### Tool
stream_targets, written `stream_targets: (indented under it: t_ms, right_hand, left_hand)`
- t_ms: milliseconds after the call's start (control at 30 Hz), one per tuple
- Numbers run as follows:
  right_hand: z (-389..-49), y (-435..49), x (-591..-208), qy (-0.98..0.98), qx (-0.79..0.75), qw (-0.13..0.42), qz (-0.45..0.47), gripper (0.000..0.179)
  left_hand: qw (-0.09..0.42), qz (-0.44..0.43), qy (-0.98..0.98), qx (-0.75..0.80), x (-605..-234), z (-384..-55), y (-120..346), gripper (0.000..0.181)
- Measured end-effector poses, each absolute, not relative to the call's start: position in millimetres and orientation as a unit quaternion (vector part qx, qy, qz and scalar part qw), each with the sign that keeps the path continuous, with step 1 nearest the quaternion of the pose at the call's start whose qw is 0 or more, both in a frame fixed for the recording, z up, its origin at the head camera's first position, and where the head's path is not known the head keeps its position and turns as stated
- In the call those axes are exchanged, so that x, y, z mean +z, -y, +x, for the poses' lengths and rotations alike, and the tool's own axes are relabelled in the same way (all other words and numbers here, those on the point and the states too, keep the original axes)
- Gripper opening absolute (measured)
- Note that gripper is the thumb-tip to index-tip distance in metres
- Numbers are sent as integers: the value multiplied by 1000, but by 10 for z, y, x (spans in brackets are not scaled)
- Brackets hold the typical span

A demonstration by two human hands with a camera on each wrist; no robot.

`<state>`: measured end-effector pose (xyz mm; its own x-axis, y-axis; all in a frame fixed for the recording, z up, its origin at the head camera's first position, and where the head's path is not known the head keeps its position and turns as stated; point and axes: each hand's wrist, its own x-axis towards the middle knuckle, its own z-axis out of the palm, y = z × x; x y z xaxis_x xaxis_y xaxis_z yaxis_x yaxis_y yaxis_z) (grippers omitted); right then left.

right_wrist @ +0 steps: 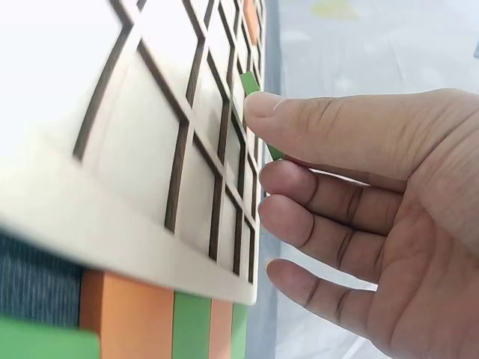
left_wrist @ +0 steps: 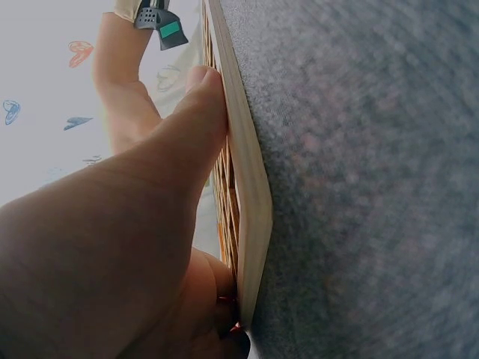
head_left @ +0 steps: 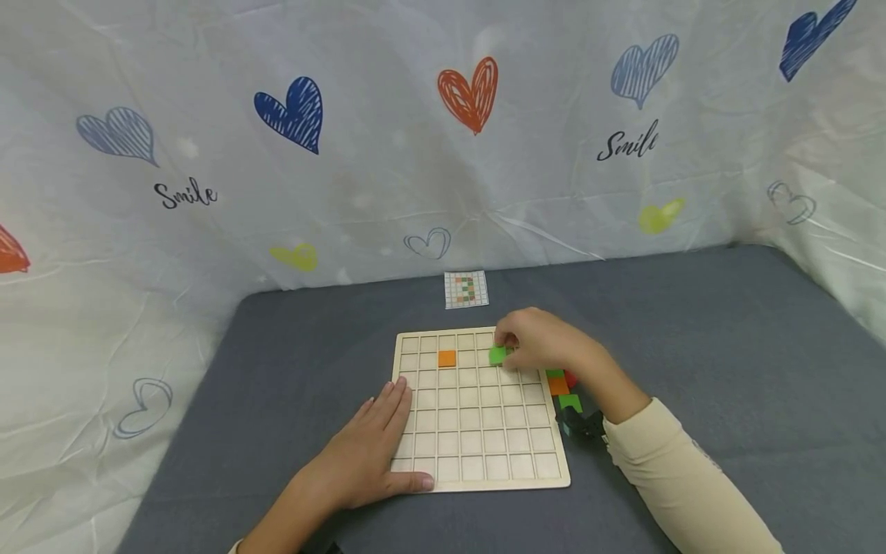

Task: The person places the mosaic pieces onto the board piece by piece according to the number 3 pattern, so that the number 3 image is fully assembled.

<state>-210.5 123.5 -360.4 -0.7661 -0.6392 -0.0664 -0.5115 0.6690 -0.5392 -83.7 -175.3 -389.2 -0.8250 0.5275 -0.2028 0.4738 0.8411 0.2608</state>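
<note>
A pale wooden grid board (head_left: 479, 486) lies on the grey cloth, an orange square tile (head_left: 447, 358) set in a cell of its upper part. My left hand (head_left: 370, 450) rests on the board's left edge, fingers extended and thumb on the near rim. My right hand (head_left: 543, 340) pinches a green square tile (head_left: 497, 355) over the upper right cells. In the right wrist view, thumb and index finger hold that green tile (right_wrist: 249, 82) tilted against the grid; the other fingers curve loosely below. Whether it sits in a cell is hidden.
Right of the board lie loose tiles: an orange tile (head_left: 557, 385), a green tile (head_left: 571, 402) and a red piece (head_left: 571, 378), partly under the right forearm. A small printed pattern card (head_left: 466, 290) lies behind the board, near a white curtain (head_left: 374, 177) with hearts.
</note>
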Motion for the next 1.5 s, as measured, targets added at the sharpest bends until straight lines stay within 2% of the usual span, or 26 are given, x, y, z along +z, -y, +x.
stream_targets:
  t_ms: [500, 1500]
  right_hand:
    - [-2101, -951, -3607, -912, -237, 131, -309, 18]
    - [-2194, -730, -3630, -915, -235, 147, -292, 22]
  left_hand:
    - [137, 262, -950, 97, -3908, -840, 1758, 119]
    - [132, 265, -950, 103, -3900, -830, 1758, 117]
